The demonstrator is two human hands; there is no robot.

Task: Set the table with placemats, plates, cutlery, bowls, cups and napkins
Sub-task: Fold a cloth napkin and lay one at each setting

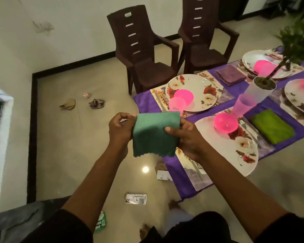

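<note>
- hands first: we hold a folded teal-green ribbed cloth napkin (154,135) up in the air, just off the near end of the table, over the floor.
- our left hand (120,128) pinches the napkin's upper left corner between thumb and curled fingers.
- our right hand (186,137) grips the right edge, thumb on the front face, fingers curled behind.
- the napkin hangs flat between both hands, its wavy lower hem loose.
- beside it, the table wears a purple cloth (175,174) with floral placemats.
- the nearest white floral plate (235,155) carries a pink plastic bowl (225,124); a folded lime-green napkin (273,128) lies to its right.
- the far-side white floral plate (200,92) holds a pink bowl and pink cup; a folded purple napkin (229,74) lies near it.
- we judge this napkin needs squaring up, corners matched and the fold tight, then laying flat beside a plate that lacks one.
- lowering it level should keep it from knocking the translucent pink tumbler (242,106).
</note>
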